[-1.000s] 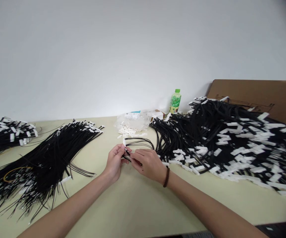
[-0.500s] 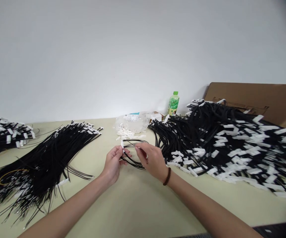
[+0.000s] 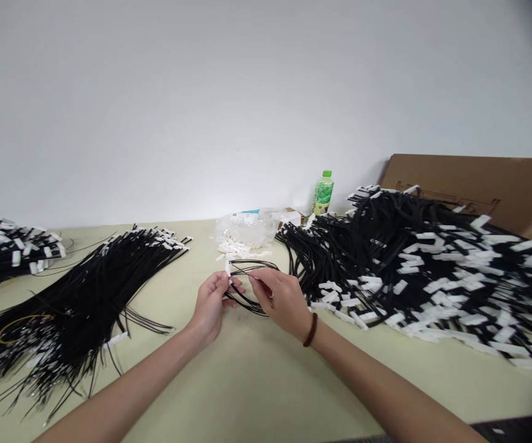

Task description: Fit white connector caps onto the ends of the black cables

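My left hand (image 3: 211,303) is closed on a white connector (image 3: 228,267) from which several thin black cables (image 3: 246,301) loop off to the right. Its thumb lies against the lower part of the connector. My right hand (image 3: 280,295), with a brown band at the wrist, pinches a black wire of the same harness between thumb and forefinger. The wire's tip is too small to make out. Behind both hands, loose white connectors (image 3: 240,253) spill from a clear plastic bag (image 3: 242,231) on the table.
To the left lies a long pile of black cables (image 3: 76,295), with another bundle (image 3: 11,246) beyond it. A large heap of cables with white connectors (image 3: 450,277) covers the right side. A green-capped bottle (image 3: 323,194) and a cardboard box (image 3: 473,191) stand by the wall.
My right hand has shifted slightly left and down, its fingers now nearer the connector. My left hand stays in place with the connector.
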`<state>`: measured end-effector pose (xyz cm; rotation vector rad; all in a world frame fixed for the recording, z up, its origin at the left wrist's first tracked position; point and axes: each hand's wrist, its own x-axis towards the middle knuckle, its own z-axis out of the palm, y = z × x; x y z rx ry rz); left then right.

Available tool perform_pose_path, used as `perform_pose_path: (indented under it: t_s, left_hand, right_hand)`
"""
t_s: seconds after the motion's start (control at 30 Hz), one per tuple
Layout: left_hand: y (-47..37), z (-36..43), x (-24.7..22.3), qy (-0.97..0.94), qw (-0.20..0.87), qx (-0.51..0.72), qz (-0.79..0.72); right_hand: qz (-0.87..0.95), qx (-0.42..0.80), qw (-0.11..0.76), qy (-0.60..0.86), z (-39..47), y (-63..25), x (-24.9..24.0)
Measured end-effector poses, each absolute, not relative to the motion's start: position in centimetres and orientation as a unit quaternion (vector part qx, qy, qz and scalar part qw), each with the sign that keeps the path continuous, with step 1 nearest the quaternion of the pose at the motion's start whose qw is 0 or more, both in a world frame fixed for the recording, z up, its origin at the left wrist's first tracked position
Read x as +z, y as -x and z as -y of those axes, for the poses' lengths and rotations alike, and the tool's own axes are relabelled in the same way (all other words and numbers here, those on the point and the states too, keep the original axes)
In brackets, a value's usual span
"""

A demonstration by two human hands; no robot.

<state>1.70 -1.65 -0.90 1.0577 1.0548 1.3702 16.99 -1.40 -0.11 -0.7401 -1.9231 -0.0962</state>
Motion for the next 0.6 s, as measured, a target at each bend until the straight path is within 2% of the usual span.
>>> perform_pose_path:
  t_s: [0.6]
  left_hand:
    - [-1.76, 1.58, -0.99, -0.438, 0.530, 0.575, -0.443]
  right_hand:
    - [0.822, -0.051, 0.478, 0.305, 1.70, -16.79, 0.14]
